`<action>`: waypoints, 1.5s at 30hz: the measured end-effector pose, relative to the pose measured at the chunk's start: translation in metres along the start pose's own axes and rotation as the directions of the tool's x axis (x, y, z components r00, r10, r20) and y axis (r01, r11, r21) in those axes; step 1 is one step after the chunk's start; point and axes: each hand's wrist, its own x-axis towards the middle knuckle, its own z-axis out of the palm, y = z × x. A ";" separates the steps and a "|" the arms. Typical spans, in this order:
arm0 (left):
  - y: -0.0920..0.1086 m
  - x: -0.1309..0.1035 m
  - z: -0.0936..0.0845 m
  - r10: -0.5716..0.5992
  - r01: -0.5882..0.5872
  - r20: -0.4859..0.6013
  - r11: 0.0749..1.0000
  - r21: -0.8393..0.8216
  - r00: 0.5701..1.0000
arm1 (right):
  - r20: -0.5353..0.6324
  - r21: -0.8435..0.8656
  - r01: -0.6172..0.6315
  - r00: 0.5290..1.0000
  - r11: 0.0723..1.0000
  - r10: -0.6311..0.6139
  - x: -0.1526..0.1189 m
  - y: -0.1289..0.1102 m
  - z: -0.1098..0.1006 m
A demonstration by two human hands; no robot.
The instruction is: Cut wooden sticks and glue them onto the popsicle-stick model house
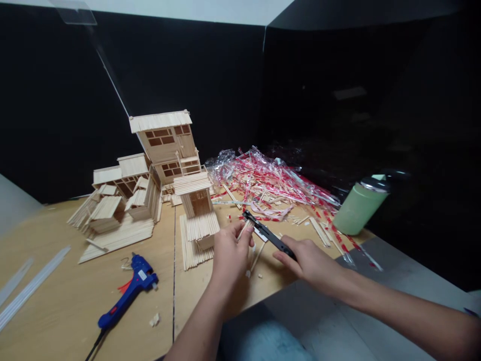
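Note:
My left hand (233,246) is closed in a pinch on a thin wooden stick (245,228) near the table's front edge. From the right, my right hand (302,256) grips the dark handles of a cutting tool (267,233), whose jaws are by the left fingertips. Whether the jaws touch the stick I cannot tell. Just left of my left hand stands a small stick-built tower (197,220) on a slatted base. Behind it rises a taller stick-built house (163,143) with a slatted roof and window openings.
A blue glue gun (131,288) lies at the left front, near clear glue sticks (35,286). Further back sits a low stick-built model (120,200). Red-and-clear wrappers (263,173) with loose sticks are heaped behind my hands. A green bottle (358,208) stands at the right edge.

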 end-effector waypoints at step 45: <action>0.000 0.002 -0.015 0.036 -0.028 0.163 0.998 -0.049 0.986 | 0.118 0.244 0.094 0.985 0.965 -0.125 -0.010 0.001 -0.016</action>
